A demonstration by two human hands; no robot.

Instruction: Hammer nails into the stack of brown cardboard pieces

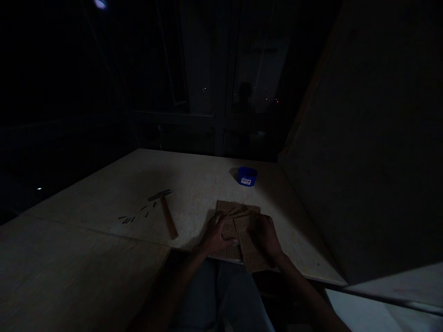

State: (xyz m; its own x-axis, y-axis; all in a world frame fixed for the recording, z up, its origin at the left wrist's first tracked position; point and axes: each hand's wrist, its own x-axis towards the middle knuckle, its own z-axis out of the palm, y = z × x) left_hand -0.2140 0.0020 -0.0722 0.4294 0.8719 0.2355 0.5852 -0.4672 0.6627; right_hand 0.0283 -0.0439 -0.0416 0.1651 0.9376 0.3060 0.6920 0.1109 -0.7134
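Both of my hands are on a small stack of brown perforated boards [238,208] near the front edge of a pale plywood worktop [194,180]. My left hand [217,236] lies on the left side of the stack, its fingers curled over one board. In my right hand [266,236] a top board [249,249] is gripped; this board tilts toward me and sticks out past the worktop's edge. The scene is very dark, so finger detail is faint.
A hammer [166,211] with a wooden handle lies to the left of the boards, beside several small dark nails [133,216]. A blue round tin [247,176] stands further back. A large upright panel [367,152] closes the right side. Dark windows lie behind.
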